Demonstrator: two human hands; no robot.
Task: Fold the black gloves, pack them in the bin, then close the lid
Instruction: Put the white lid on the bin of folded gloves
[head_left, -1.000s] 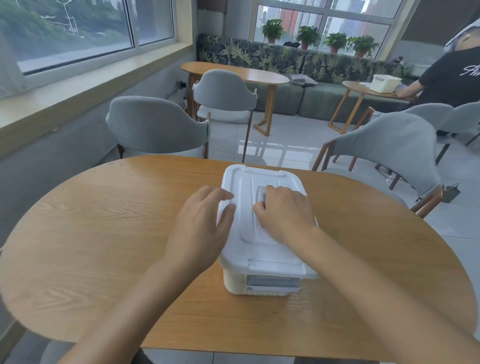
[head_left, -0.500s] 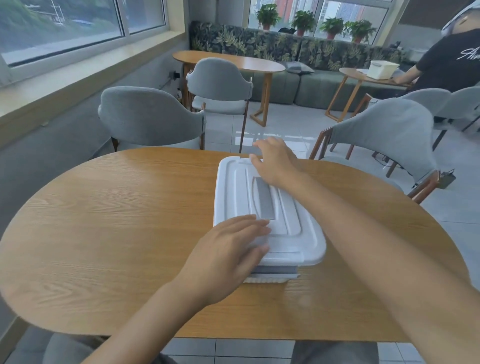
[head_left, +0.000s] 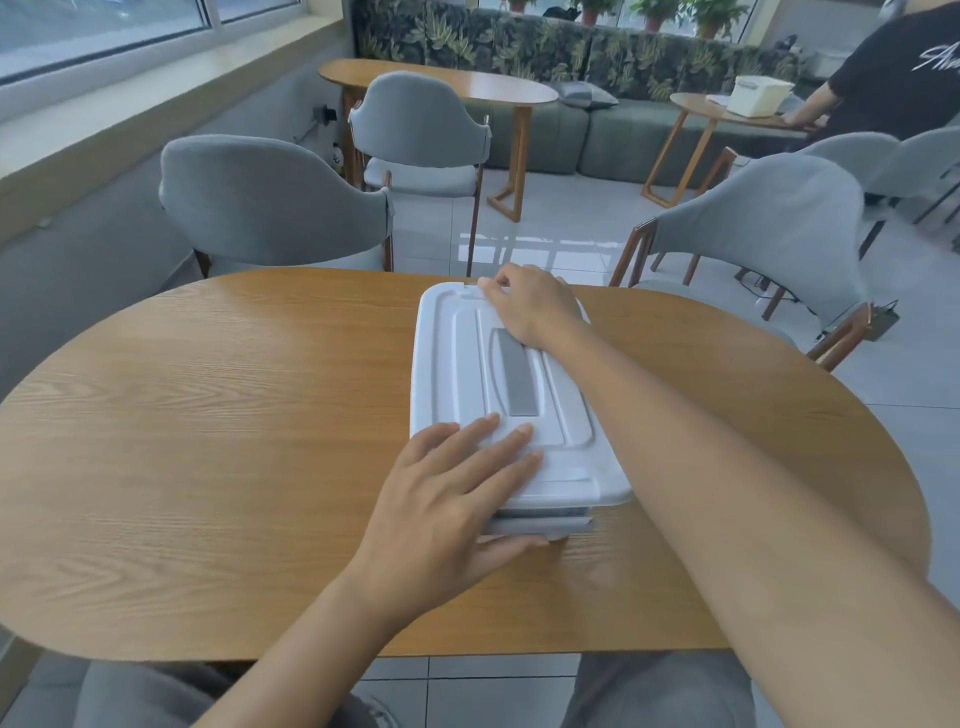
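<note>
The bin (head_left: 540, 522) was found mid-tabletop (head_left: 208, 441), lid (head_left: 457, 364) seated. Left hand (head_left: 447, 499) fingers lay flat, spread; right hand (head_left: 535, 306) fingers curled over the far rim. An unlatched far edge risked the lid springing up.

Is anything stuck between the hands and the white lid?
No, nothing visible is. The left hand lies flat on the near end of the lid, with its thumb under the rim. The right hand curls over the far edge. Both touch the lid directly.
</note>
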